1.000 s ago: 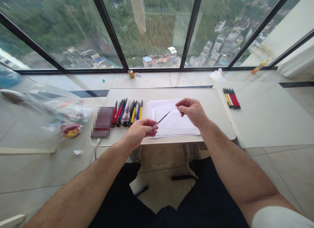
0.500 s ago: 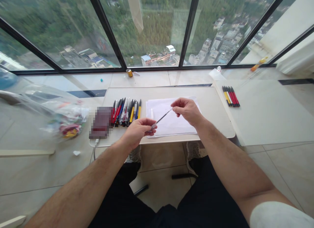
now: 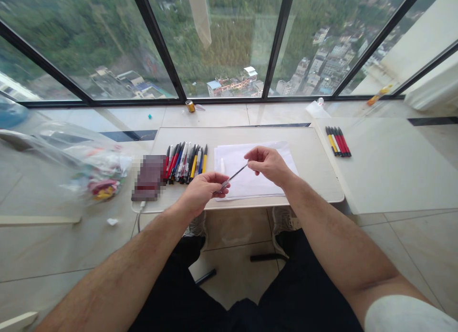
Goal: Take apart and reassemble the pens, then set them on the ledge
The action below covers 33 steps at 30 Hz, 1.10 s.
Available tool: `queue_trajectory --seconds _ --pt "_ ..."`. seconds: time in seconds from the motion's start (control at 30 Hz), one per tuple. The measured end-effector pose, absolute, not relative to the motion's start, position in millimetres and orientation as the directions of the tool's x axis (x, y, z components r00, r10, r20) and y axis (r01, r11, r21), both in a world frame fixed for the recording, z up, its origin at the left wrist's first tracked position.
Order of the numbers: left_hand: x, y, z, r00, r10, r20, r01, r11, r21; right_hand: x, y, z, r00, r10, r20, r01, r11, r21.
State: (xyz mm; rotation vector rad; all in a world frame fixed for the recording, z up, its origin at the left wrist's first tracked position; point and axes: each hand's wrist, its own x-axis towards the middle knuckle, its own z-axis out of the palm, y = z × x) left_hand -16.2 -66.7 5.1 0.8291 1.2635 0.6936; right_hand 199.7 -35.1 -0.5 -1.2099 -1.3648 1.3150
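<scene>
A thin, dark pen refill (image 3: 236,172) slants up to the right between my hands, above the white paper sheets (image 3: 257,189). My left hand (image 3: 203,191) is closed round its lower end, with fingers and thumb pinched together. At the upper end, the thumb and fingertips of my right hand (image 3: 269,165) are pinched on the tip. A white pen part (image 3: 222,165) lies on the paper just beyond my left hand. Left of the paper is a row of pens (image 3: 184,162) in red, blue, yellow, black and clear.
The low table (image 3: 307,155) carries the paper, pens and a blurred-out dark red object (image 3: 148,177) with a cable. On a pale surface at right lie several red and yellow pens (image 3: 338,141). A plastic bag (image 3: 96,165) sits at left; a can (image 3: 190,106) stands by the window.
My right hand has shifted slightly down and left along the refill, so its fingers are a little nearer my left hand. My left hand stays nearly in place.
</scene>
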Motion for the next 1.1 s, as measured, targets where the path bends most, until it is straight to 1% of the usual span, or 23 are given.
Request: queue_trajectory --seconds 0.4,0.47,0.53,0.6,0.67,0.7,0.77,0.87,0.93,0.97,1.1 --pt "-18 -65 4 0.186 0.835 -0.517 -0.046 0.533 0.845 201 -33 1 -0.194 0.979 -0.067 0.066 -0.055 -0.996" --pt "-19 -64 3 0.185 0.839 -0.512 -0.064 0.53 0.846 203 -29 -4 -0.171 0.983 -0.074 0.117 -0.054 -0.992" --pt "-22 -63 1 0.18 0.846 -0.501 -0.085 0.521 0.849 204 -25 -11 -0.116 0.992 -0.046 0.254 -0.015 -0.967" --pt "-24 -62 0 0.176 0.852 -0.492 -0.106 0.514 0.851 200 -22 -19 -0.092 0.995 0.045 0.458 0.082 -0.885" --pt "-26 -62 0 0.175 0.856 -0.487 -0.126 0.51 0.851 190 -23 -25 -0.167 0.975 0.146 0.633 0.22 -0.742" --pt "-26 -62 0 0.175 0.856 -0.486 -0.135 0.51 0.85 184 -24 -27 -0.231 0.957 0.177 0.683 0.289 -0.671" --pt "-26 -62 2 0.171 0.857 -0.486 -0.15 0.51 0.847 172 -27 -29 -0.352 0.913 0.204 0.721 0.404 -0.563" --pt "-25 -63 3 0.17 0.86 -0.482 -0.164 0.507 0.846 156 -31 -28 -0.479 0.857 0.189 0.727 0.508 -0.462" --pt "-25 -64 3 0.17 0.86 -0.482 -0.168 0.507 0.846 151 -31 -25 -0.487 0.857 0.169 0.748 0.509 -0.425" --pt "-25 -64 3 0.167 0.859 -0.484 -0.168 0.508 0.845 150 -31 -24 -0.459 0.873 0.167 0.769 0.484 -0.416" --pt "-25 -63 4 0.144 0.857 -0.494 -0.169 0.513 0.841 155 -29 -22 -0.243 0.956 0.166 0.863 0.291 -0.413"
